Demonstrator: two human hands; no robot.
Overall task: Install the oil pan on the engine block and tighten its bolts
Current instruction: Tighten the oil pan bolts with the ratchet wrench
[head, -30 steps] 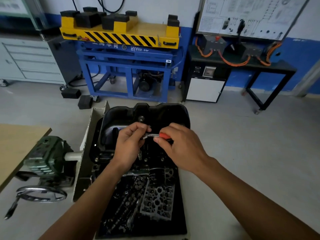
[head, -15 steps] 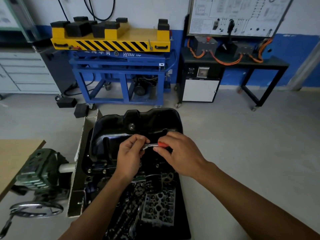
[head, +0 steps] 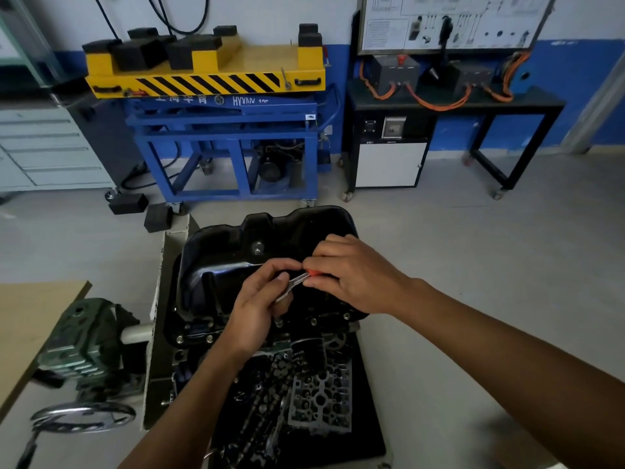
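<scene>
I see a grey floor (head: 473,265) with a blue cart (head: 223,130) by the wall. A wood counter (head: 30,319) is on my left. The oil pan (head: 216,265) is black and shiny. It sits on top of the engine (head: 304,394), in the middle, with small bolts (head: 313,321) along its near edge. My left hand (head: 257,309) pinches the metal end of a small tool (head: 297,279) in its fingers (head: 280,265). My right hand (head: 355,275) grips the red handle, just over the pan.

"HYX…" — on blue lift stand (head: 223,128)
</scene>
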